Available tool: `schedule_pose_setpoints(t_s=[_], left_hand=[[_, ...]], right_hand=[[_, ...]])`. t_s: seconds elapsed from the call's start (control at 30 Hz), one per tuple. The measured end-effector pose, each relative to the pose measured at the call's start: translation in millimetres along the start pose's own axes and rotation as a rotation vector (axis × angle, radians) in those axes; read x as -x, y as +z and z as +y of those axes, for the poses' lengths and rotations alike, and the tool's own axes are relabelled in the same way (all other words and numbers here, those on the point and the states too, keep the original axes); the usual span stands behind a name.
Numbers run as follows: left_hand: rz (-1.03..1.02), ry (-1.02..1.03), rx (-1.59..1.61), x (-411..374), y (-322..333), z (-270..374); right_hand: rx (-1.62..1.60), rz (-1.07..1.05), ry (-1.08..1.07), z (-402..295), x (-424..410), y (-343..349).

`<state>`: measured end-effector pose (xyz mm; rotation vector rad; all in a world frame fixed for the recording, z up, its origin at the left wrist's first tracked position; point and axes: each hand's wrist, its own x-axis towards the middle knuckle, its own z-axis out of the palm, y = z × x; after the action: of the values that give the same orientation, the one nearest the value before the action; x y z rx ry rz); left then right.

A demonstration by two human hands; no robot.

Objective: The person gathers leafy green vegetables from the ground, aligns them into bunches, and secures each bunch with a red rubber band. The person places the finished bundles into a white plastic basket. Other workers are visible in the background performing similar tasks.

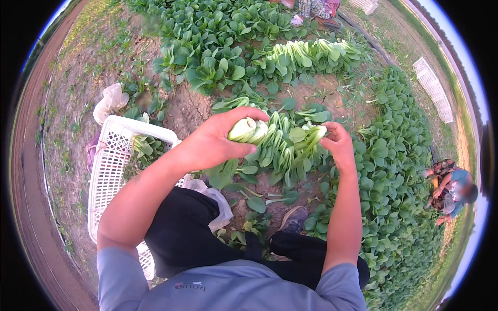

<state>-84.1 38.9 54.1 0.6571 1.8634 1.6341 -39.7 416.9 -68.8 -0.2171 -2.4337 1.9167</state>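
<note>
My left hand (218,136) is wrapped around a small bunch of bok choy (247,131), with the pale cut bases turned up toward me. To the right, my right hand (339,144) pinches a single bok choy head (317,135) by its pale base, leaves hanging to the left. Between and below the two hands lies a row of cut bok choy (278,144) on the soil. Several loose leaves (256,203) are scattered nearer my shoe (294,219).
At my left stands a white plastic crate (111,171) with some greens in it. A plastic bag (221,206) lies by my knee. Growing bok choy (389,171) covers the right side. Another harvested row (311,56) lies ahead. A person (453,190) crouches at far right.
</note>
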Motion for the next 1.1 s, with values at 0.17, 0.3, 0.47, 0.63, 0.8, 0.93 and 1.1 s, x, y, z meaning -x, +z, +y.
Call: schedule_pose_setpoints(t_s=[0.17,0.3,0.47,0.63,0.8,0.93,1.1], left_hand=[[-0.165,0.235,-0.321,7.7,28.1,1.6],[-0.275,0.300,-0.377,11.1,49.6,9.4],[-0.234,0.333,-0.416,17.9,62.8,18.3],[-0.151,0.388,-0.553,27.4,69.9,22.2],[-0.383,0.404,-0.600,38.6,69.9,26.8],[-0.420,0.430,-0.464,50.6,72.4,18.2],[-0.127,0.185,0.183,39.0,60.6,16.7]], right_hand=[[0.052,-0.099,-0.086,-92.8,41.5,19.4],[0.274,-0.103,-0.236,-147.9,78.9,40.3],[0.449,0.000,-0.426,-172.1,106.3,53.7],[0.687,0.127,-0.540,-176.0,121.8,58.1],[0.917,0.247,-0.610,-173.1,125.7,50.6],[0.790,0.265,-0.380,-179.6,132.3,48.8],[0.478,0.132,-0.241,-187.0,139.9,53.6]])
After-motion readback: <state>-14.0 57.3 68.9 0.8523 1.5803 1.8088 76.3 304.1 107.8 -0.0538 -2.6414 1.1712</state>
